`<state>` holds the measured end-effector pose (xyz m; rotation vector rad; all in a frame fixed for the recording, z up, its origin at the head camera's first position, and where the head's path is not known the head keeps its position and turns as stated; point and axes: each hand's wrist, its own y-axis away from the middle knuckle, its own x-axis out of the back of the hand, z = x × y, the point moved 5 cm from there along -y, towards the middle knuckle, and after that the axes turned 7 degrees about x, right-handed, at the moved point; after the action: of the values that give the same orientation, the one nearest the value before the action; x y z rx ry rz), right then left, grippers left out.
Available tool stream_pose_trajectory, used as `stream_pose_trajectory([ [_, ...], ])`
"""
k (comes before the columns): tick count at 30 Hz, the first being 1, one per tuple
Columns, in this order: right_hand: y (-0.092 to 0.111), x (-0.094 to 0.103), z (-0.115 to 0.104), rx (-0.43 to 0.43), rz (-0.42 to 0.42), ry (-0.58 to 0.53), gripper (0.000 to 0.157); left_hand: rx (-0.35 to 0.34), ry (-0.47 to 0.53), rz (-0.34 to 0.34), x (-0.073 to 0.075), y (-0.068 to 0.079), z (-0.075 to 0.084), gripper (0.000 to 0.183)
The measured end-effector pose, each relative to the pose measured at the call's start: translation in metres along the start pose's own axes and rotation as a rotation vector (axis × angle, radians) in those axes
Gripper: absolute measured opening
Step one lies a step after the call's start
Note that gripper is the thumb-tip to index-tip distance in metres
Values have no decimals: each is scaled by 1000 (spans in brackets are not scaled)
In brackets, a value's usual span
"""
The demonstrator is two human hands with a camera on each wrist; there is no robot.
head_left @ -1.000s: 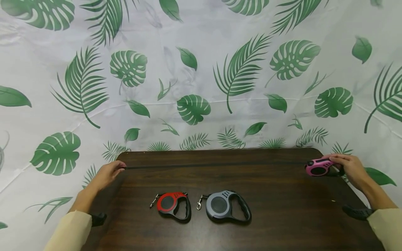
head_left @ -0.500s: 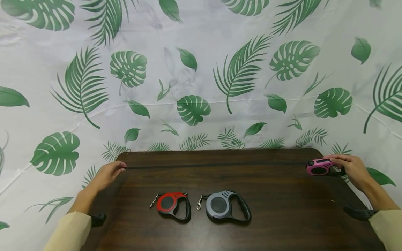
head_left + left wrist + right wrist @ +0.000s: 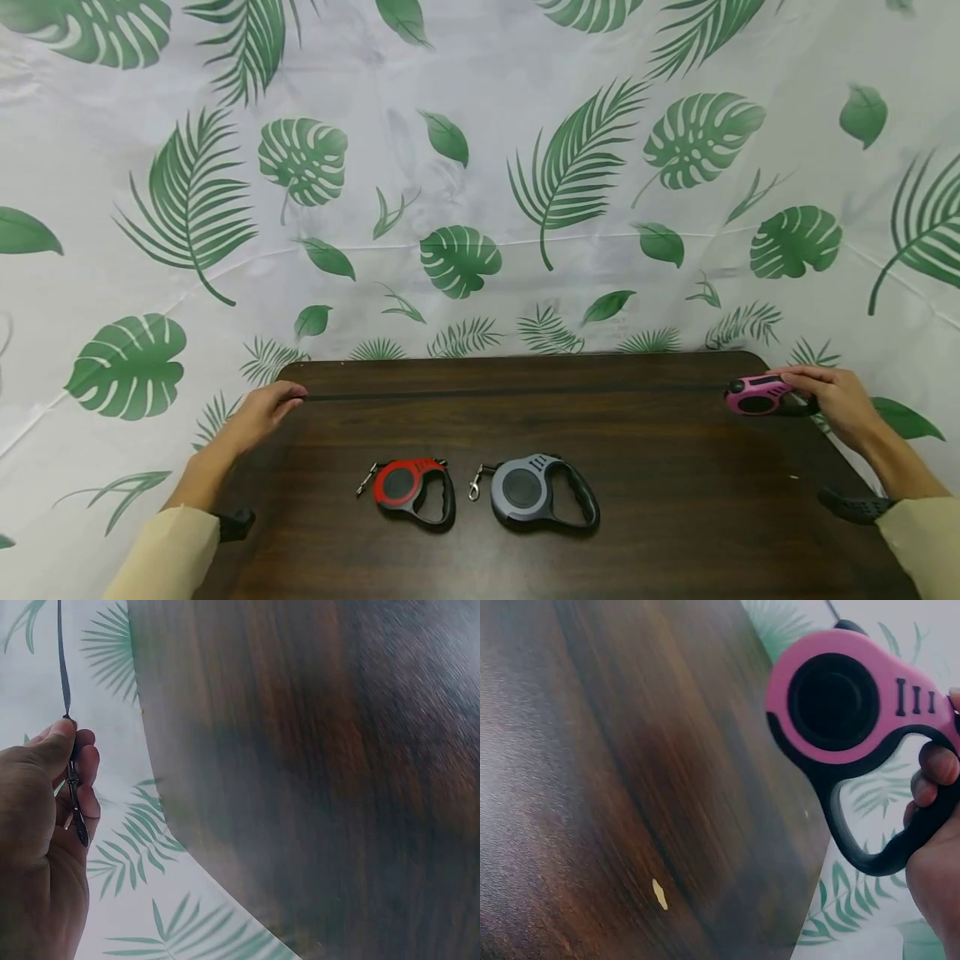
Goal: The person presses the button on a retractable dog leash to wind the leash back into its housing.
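My right hand (image 3: 840,406) grips the black loop handle of a pink and black retractable dog leash (image 3: 823,701), with fingers curled through the loop in the right wrist view. From its nose a thin dark cord (image 3: 517,391) runs taut across the far part of the table to my left hand (image 3: 258,414). In the left wrist view, the left thumb and fingers pinch the cord's end, and a dark metal clip (image 3: 75,791) hangs along the fingers. Both hands are raised at the table's far left and right sides.
A red retractable leash (image 3: 408,493) and a larger grey one (image 3: 536,493) lie on the dark wooden table (image 3: 660,517), their clips pointing left. Behind the table hangs a white leaf-print cloth (image 3: 480,167). A small pale mark (image 3: 659,895) shows on the tabletop's right part.
Little differs. The pink leash has shifted slightly left and up in the head view, and the view itself has moved a touch. The cord stays stretched between both hands.
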<state>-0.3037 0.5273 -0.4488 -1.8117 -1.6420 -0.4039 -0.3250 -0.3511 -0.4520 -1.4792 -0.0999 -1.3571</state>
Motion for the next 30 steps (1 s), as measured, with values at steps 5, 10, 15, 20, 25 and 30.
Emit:
stream_pose_trajectory([
  [5,-3,-5,-7,30,1,-61,28,-30,13,11,-2,-7,5,33],
  [10,-4,-8,-13,73,-17,-158,29,-26,26,-5,-4,-12,10,33],
  [15,-7,-11,-17,74,-19,-197,27,-16,38,-18,-4,-14,14,31],
  [20,-8,-14,-19,68,-29,-174,27,-15,35,-19,-5,-14,15,29],
  [25,-7,-17,-21,100,-43,-121,26,-33,41,-10,-6,-14,17,31],
  [30,-6,-20,-22,124,-73,-74,25,-50,48,-13,-7,-14,21,33],
])
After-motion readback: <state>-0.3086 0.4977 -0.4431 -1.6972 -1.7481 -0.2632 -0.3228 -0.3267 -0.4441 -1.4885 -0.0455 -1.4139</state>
